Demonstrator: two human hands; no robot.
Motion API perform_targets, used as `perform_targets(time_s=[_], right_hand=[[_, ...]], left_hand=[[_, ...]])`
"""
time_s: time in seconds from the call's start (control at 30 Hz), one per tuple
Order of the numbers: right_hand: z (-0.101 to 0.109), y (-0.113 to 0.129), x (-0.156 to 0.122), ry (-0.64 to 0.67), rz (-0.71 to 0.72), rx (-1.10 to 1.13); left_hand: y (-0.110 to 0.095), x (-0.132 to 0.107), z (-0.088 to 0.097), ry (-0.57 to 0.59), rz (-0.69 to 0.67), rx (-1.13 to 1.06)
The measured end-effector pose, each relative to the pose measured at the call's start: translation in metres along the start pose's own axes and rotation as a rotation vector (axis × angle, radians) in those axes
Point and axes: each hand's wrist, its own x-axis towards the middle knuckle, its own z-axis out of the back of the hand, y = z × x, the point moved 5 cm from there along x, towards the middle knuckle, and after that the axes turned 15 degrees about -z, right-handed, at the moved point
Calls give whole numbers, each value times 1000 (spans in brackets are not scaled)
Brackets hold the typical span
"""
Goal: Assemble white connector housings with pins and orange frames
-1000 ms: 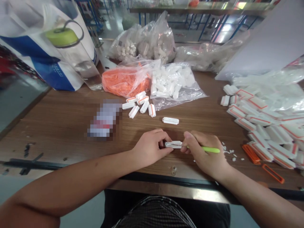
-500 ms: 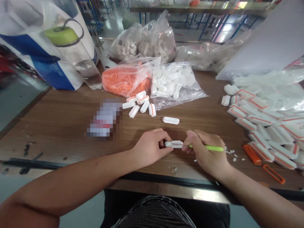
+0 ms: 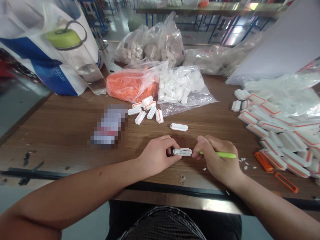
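Near the front edge of the wooden counter (image 3: 62, 140), the left hand (image 3: 158, 156) clamps a white plastic strip (image 3: 182, 152) between thumb and fingers. The right hand (image 3: 217, 156) grips a green-handled pick (image 3: 226, 155), its thin tip touching the strip. Just ahead lies a lone white piece (image 3: 179, 127). Farther off sit orange-edged white pieces (image 3: 147, 108), a clear bag of white parts (image 3: 182, 90), and orange frames (image 3: 263, 162) near scattered white chips (image 3: 243, 163).

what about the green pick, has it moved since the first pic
Yes, the green pick has shifted slightly to the right, judged against the loose white clip, which has stayed in place.
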Motion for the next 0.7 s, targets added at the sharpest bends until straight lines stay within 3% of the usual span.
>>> perform_targets(time_s=[0.7], right_hand=[[-4,3,2,22,42,-35]], left_hand=[[1,1,-1,9,6,6]])
